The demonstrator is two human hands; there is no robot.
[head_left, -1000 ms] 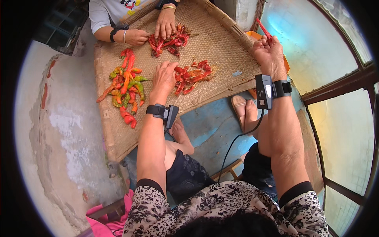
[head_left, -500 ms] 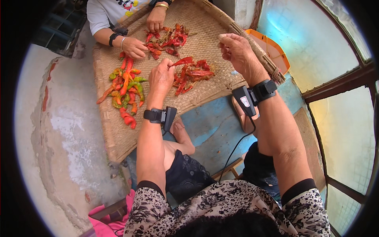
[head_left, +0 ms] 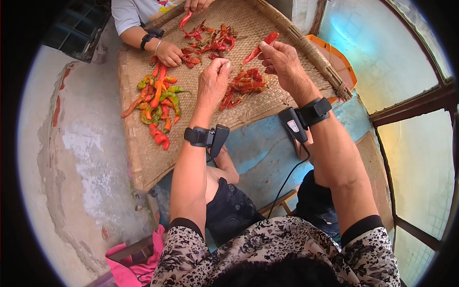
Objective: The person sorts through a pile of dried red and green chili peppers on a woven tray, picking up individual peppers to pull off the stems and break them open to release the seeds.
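Pinched in the fingers of my right hand point(head_left: 283, 64) is a red chili pepper point(head_left: 260, 48), held up above the woven tray point(head_left: 191, 129). My left hand point(head_left: 213, 82) hovers to its left with thumb and fingers closed together; whatever they might grip is too small or hidden. Below and between my hands lies a pile of torn red chili pieces point(head_left: 246, 86). To the left on the tray is a heap of whole red, orange and green peppers point(head_left: 160, 103).
Across the tray a co-worker's hand point(head_left: 169, 53) rests near a second pile of split chilies point(head_left: 217, 40); their other hand point(head_left: 198, 5) lifts a red pepper. An orange-rimmed container point(head_left: 334, 60) stands beyond the tray's right edge. A window point(head_left: 411, 167) is at the right, a wall point(head_left: 86, 158) at the left.
The red chili has passed from my left hand to my right. My left hand has shifted right. One of the co-worker's hands has risen from the far pile with a red pepper.
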